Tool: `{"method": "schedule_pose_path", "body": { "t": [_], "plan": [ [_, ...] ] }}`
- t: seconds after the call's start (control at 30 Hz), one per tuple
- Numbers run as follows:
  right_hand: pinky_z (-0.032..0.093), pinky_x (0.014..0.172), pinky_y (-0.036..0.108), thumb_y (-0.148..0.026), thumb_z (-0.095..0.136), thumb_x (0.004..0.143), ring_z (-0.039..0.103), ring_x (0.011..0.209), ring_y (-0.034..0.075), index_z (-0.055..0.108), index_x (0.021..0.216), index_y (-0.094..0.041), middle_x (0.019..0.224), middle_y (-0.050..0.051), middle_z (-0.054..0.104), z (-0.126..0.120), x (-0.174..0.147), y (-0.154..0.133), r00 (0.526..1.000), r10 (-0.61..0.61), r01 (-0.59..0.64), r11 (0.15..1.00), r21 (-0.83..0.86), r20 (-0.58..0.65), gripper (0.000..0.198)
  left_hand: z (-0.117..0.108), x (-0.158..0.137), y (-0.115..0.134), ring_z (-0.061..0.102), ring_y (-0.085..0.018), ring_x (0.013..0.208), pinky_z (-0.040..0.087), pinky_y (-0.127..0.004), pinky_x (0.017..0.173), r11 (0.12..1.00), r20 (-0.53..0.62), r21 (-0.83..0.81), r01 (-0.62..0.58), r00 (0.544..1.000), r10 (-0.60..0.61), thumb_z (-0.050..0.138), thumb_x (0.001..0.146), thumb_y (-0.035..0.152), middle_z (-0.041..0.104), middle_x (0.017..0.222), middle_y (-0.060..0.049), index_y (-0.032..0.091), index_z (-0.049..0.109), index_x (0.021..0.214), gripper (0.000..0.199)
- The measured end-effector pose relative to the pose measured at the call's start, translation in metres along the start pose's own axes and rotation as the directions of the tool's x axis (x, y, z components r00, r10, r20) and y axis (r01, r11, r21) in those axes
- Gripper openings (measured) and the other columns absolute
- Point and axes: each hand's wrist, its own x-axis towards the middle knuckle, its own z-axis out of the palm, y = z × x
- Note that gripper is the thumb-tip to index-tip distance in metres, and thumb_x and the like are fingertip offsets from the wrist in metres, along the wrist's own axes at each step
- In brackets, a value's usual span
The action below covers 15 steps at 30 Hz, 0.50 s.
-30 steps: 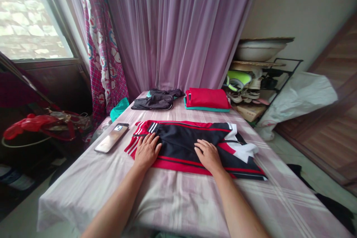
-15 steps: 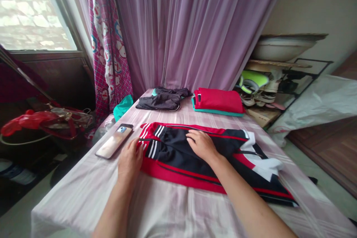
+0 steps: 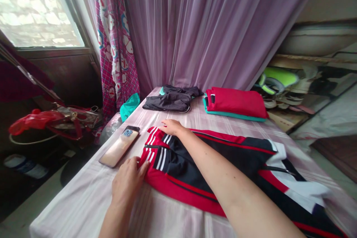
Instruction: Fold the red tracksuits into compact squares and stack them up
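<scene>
A black, red and white tracksuit jacket [image 3: 189,163] lies flat across the bed-like table, its sleeves laid inward along the body. The striped cuffs sit beside the red hem with white stripes at the left end. At the near corner of that hem, my left hand [image 3: 129,176] has its fingers closed on the edge. My right hand [image 3: 170,127] is at the far corner of the same end, fingers stretched out and apart, touching or just above the cloth. My right forearm crosses over the jacket and hides part of it.
A phone [image 3: 119,147] lies left of the jacket. Behind are dark folded clothes [image 3: 167,102] and a red and green folded pile [image 3: 237,103]. A shoe rack [image 3: 290,95] stands at right, purple curtains [image 3: 195,29] at the back, and a red bag [image 3: 75,122] at left.
My right hand has moved from the middle of the jacket leftward to its far hem corner. My left hand stays at the near hem corner. The view has shifted closer.
</scene>
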Motion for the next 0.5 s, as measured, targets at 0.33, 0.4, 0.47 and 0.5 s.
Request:
{"method": "schedule_pose_path", "body": {
  "t": [0.33,0.4,0.47,0.5],
  "plan": [
    [0.044,0.063,0.019,-0.028,0.068,0.078,0.065,0.076,0.014,0.077,0.09,-0.019,0.08,-0.002,0.073,-0.026,0.006,0.01,0.986,-0.131,0.108,0.975,0.196,0.107,0.018,0.004,-0.002,0.008,0.062,-0.018,0.064,0.045,-0.027,0.057,0.8,-0.053,-0.6,-0.029,0.999,-0.003,0.057,0.076,0.059,0.063,0.066,0.002,0.023,0.054,0.079,0.036],
    [0.045,0.065,0.019,-0.02,0.067,0.075,0.064,0.075,0.013,0.076,0.09,-0.017,0.079,-0.003,0.073,-0.041,-0.001,0.023,0.979,-0.179,0.134,0.929,0.346,0.1,0.018,0.001,-0.006,0.019,0.06,-0.016,0.06,0.046,-0.026,0.056,0.67,-0.068,-0.74,-0.05,0.998,-0.001,0.062,0.071,0.062,0.062,0.065,0.003,0.022,0.052,0.081,0.042],
    [0.048,0.07,0.021,-0.016,0.067,0.071,0.064,0.075,0.012,0.076,0.089,-0.016,0.08,-0.002,0.073,-0.059,-0.011,0.04,0.969,-0.229,0.146,0.837,0.527,0.095,0.02,-0.008,-0.012,0.034,0.062,-0.016,0.064,0.049,-0.026,0.057,0.615,-0.082,-0.784,-0.084,0.996,0.03,0.065,0.069,0.06,0.065,0.07,0.002,0.022,0.052,0.084,0.043],
    [0.05,0.073,0.023,-0.016,0.068,0.069,0.064,0.075,0.013,0.075,0.089,-0.016,0.081,-0.002,0.074,-0.069,-0.019,0.051,0.965,-0.244,0.142,0.787,0.6,0.093,0.021,-0.012,-0.016,0.044,0.064,-0.017,0.067,0.049,-0.026,0.059,0.618,-0.089,-0.779,-0.108,0.994,0.062,0.065,0.07,0.059,0.066,0.073,0.001,0.022,0.053,0.086,0.041]
  ]
}}
